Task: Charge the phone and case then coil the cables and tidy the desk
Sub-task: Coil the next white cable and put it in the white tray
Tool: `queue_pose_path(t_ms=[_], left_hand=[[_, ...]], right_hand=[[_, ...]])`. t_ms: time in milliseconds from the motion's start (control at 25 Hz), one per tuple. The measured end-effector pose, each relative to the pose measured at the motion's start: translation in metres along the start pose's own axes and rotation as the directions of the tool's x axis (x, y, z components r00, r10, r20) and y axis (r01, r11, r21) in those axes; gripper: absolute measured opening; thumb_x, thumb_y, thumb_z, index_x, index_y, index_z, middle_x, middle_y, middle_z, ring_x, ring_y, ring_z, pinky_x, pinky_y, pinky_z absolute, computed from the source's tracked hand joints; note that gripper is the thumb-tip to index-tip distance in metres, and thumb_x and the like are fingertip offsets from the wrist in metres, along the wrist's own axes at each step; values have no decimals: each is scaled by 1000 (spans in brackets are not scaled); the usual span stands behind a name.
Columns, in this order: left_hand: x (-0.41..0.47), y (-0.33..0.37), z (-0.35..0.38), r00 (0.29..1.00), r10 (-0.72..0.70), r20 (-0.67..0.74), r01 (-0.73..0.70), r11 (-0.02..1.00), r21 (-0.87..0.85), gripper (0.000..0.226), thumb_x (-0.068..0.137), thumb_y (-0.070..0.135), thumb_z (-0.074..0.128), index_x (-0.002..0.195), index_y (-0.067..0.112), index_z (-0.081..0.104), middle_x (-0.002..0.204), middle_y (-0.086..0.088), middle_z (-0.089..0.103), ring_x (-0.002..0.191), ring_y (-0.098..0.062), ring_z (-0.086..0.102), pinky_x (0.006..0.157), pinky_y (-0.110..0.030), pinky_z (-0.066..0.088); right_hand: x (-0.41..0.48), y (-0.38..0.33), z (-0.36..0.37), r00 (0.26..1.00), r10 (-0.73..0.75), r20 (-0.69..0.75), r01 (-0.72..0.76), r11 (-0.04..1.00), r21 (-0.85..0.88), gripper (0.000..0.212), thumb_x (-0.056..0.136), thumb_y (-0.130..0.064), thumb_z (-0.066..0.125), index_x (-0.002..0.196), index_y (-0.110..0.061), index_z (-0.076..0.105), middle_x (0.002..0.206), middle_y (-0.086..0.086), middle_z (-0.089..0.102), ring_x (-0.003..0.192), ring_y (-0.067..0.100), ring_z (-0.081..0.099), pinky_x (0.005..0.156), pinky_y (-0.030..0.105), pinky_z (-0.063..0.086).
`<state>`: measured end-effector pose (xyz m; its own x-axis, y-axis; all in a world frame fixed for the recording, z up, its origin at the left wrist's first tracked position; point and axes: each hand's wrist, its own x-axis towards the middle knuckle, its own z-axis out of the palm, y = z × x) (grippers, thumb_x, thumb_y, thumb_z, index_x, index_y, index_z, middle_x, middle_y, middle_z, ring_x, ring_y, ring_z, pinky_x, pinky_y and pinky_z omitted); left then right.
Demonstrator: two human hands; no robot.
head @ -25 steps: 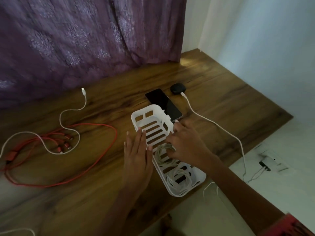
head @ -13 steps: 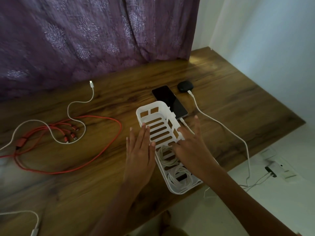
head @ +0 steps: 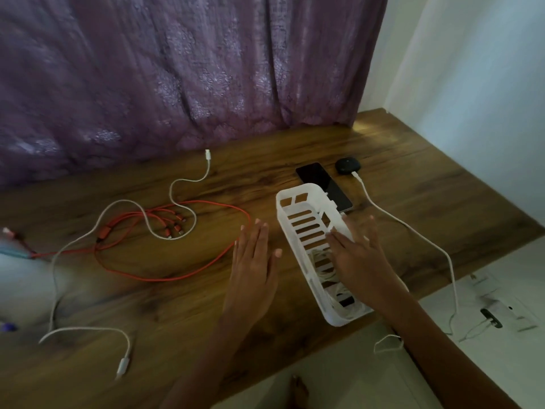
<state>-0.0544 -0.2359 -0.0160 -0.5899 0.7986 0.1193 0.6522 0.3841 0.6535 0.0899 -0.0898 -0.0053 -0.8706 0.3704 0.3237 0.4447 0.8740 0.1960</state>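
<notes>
Both hands are flat with fingers straight, the left hand over the desk and the right hand above the white basket of coiled cables.

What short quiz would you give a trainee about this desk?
1. True or false: the red multi-head cable lies inside the white slotted plastic basket.
2. The white cable running off the wooden desk's right edge plugs into: A) the small black round case, B) the basket, C) the red cable.
3. Which hand is over the basket?
Key: 1 false; 2 A; 3 the right hand; the left hand is beside it.
</notes>
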Motion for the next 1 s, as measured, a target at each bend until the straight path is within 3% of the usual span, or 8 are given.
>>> queue_pose_path(t_ms=[80,240,400,520,640,760,880,1000], left_hand=[[-11,-16,-18,999,-3,-40,3,1000,-10,57,96,41,26,147,23,8,150,16,-6,139,-5,-18,113,-25,-8],[-40,-55,-62,986,-20,-168,20,1000,-2,56,96,42,31,145,17,22,151,9,8,141,-11,-7,117,-32,3],[-77,-107,-106,956,-65,-286,82,995,48,68,88,49,24,141,8,35,151,-4,24,140,-19,3,115,-40,13],[-109,-146,-130,930,-126,-347,158,985,66,56,91,37,33,138,6,39,149,-3,25,140,-22,9,114,-40,16],[-133,-179,-140,921,-172,-351,224,968,112,47,90,8,49,136,8,42,149,-10,32,142,-27,14,116,-47,19],[-149,-198,-146,920,-192,-343,253,957,144,50,85,2,56,133,13,46,147,-8,38,142,-28,21,114,-49,24],[-158,-191,-149,889,-215,-403,273,958,91,49,83,2,62,130,12,49,144,-4,38,140,-26,22,113,-41,23],[-158,-177,-159,859,-181,-479,223,974,32,32,85,5,59,116,15,61,125,-2,59,122,-12,49,96,-31,46]], right_hand=[[10,-11,-9,998,47,-32,-46,998,40,39,70,-16,77,105,-2,66,107,15,69,116,39,55,93,73,32],[46,-71,-35,990,83,-110,-65,984,163,36,87,-26,41,105,-8,66,103,9,70,118,32,54,102,60,32],[68,-162,-50,1000,-23,-21,30,926,376,30,92,-25,52,117,-12,61,118,5,65,127,28,45,108,55,25],[74,-233,-47,982,-188,-17,170,847,503,33,87,-11,59,119,-15,62,123,4,62,127,28,46,106,51,32],[72,-279,-36,909,-416,-28,362,751,552,54,74,11,62,117,-20,64,136,8,52,128,29,44,103,48,39],[71,-298,-28,817,-574,-54,532,714,456,62,56,6,76,109,-26,68,139,14,48,123,33,51,92,43,47],[77,-305,-21,802,-597,-16,547,723,423,54,51,-2,83,99,-24,71,140,13,47,121,33,53,86,43,52],[86,-309,-25,822,-570,-27,511,715,478,34,66,-7,78,97,-18,72,146,11,39,129,35,44,92,49,49]])
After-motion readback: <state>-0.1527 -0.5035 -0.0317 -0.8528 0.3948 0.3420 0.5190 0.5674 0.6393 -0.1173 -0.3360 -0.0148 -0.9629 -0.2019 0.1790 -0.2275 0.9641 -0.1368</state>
